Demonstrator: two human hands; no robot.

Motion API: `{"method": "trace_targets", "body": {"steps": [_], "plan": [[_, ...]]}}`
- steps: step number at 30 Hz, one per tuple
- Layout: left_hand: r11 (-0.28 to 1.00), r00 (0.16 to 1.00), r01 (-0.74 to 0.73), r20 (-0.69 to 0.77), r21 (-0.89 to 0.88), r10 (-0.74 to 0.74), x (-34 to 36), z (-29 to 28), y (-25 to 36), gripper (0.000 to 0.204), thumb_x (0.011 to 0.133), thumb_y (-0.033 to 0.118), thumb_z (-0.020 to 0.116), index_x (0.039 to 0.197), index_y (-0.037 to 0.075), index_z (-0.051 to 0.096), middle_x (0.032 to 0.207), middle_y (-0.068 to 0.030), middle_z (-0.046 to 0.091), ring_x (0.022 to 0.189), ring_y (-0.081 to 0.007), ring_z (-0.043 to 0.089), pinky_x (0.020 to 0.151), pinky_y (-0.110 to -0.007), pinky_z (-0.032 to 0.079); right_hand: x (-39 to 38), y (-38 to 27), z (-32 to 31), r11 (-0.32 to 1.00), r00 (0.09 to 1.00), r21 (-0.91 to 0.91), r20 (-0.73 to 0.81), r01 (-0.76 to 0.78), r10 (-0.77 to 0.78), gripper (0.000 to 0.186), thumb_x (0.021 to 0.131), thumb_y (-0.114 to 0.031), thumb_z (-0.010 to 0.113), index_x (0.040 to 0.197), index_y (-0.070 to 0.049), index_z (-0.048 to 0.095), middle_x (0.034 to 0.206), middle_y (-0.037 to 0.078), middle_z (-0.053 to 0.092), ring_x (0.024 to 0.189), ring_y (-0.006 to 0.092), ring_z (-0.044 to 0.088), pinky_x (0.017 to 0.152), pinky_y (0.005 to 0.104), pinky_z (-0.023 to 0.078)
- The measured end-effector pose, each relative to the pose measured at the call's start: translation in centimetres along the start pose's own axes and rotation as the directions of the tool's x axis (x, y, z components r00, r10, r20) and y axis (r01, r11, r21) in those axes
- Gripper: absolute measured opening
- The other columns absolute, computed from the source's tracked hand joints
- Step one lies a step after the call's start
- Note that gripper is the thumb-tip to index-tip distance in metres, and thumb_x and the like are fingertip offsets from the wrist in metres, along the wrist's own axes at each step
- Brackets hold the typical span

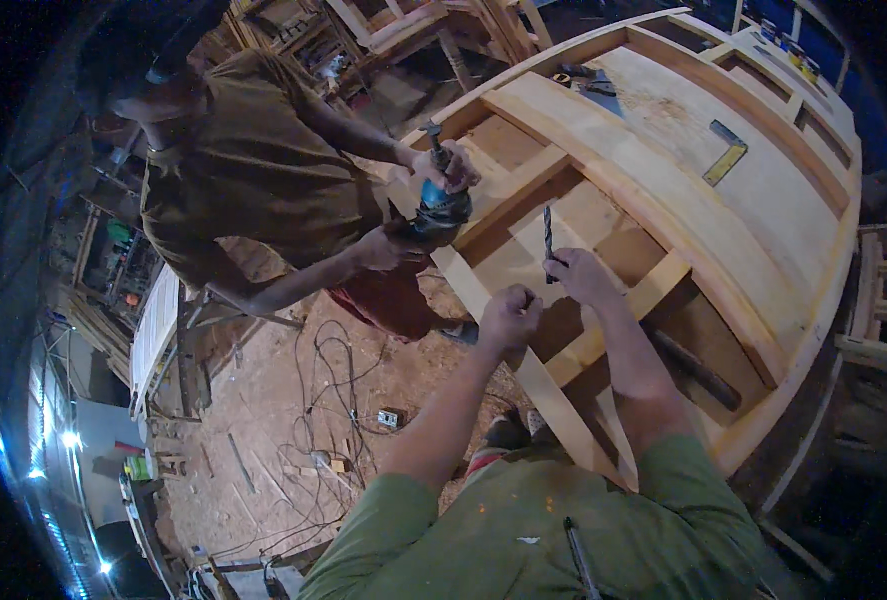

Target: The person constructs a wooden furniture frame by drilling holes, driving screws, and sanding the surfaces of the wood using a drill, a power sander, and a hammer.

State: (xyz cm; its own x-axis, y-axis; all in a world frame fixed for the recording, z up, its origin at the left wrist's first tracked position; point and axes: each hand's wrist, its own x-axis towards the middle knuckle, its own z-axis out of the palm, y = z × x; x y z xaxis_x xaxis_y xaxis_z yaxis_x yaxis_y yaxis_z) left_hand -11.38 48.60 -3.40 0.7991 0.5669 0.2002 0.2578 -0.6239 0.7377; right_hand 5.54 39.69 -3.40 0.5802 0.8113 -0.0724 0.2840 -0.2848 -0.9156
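Bit [548, 235]: pinched in right hand [581, 277], over frame [660, 284], apart from drill [431, 195].
Left hand [511, 316]: fingers curled closed; cannot tell whether holding anything.
Frame: joined, seemingly part-built, with bays left open.

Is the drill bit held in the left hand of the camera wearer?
No, the right hand holds the drill bit, while the left hand is curled apart from it.

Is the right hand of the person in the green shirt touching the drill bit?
Touching: the head view shows the right hand gripping the drill bit near its lower end.
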Motion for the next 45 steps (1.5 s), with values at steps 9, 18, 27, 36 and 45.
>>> {"method": "trace_targets", "body": {"steps": [9,18,27,36,45], "plan": [[0.998,0.998,-0.07,-0.004,0.003,0.07,0.5,0.3,-0.1,0.016,0.081,0.018,0.068,0.081,0.004,0.062,0.08,-0.0153,0.064,0.074,-0.0309,0.065,0.066,-0.039,0.053,0.7,1.6,0.0,0.988,0.984,-0.124,-0.136,0.094,-0.111,0.028,0.087,-0.025,0.065,0.098,0.0,0.064,0.086,0.016,0.066,0.082,0.0252,0.063,0.077,0.0389,0.048],[0.999,0.999,-0.047,-0.012,0.02,0.047,0.1,0.1,0.2,0.017,0.082,0.02,0.067,0.083,0.003,0.063,0.08,-0.0169,0.064,0.074,-0.0337,0.065,0.068,-0.041,0.053,0.3,0.2,-0.3,0.992,0.977,0.041,-0.179,0.123,-0.114,0.025,0.09,-0.025,0.062,0.092,0.0,0.061,0.082,0.017,0.064,0.08,0.0288,0.061,0.076,0.04,0.047],[0.999,1.0,-0.019,-0.005,0.036,0.019,0.1,0.4,0.1,0.017,0.083,0.021,0.067,0.081,0.004,0.062,0.081,-0.0161,0.065,0.075,-0.0345,0.065,0.068,-0.042,0.053,0.8,1.1,-0.1,0.986,0.982,0.098,-0.148,0.136,-0.12,0.025,0.093,-0.024,0.058,0.084,-0.001,0.06,0.074,0.013,0.06,0.07,0.0232,0.057,0.067,0.0367,0.045],[0.999,0.999,0.043,0.025,0.002,-0.043,0.0,0.2,0.0,0.018,0.083,0.021,0.067,0.082,0.004,0.063,0.083,-0.0146,0.065,0.076,-0.0304,0.065,0.068,-0.038,0.053,0.9,1.4,0.4,0.972,0.968,0.137,-0.192,0.188,-0.16,0.026,0.091,-0.025,0.062,0.084,0.0,0.06,0.072,0.013,0.059,0.067,0.0232,0.056,0.065,0.0376,0.045],[0.999,1.0,-0.013,-0.011,-0.035,0.013,-0.4,0.1,-0.8,0.017,0.082,0.019,0.068,0.081,0.003,0.062,0.081,-0.0144,0.065,0.076,-0.0308,0.065,0.068,-0.039,0.053,0.5,0.3,0.4,0.994,0.985,0.051,-0.152,0.097,-0.088,0.02,0.09,-0.02,0.064,0.089,-0.001,0.061,0.075,0.006,0.063,0.069,0.0128,0.056,0.066,0.0298,0.046]]}}
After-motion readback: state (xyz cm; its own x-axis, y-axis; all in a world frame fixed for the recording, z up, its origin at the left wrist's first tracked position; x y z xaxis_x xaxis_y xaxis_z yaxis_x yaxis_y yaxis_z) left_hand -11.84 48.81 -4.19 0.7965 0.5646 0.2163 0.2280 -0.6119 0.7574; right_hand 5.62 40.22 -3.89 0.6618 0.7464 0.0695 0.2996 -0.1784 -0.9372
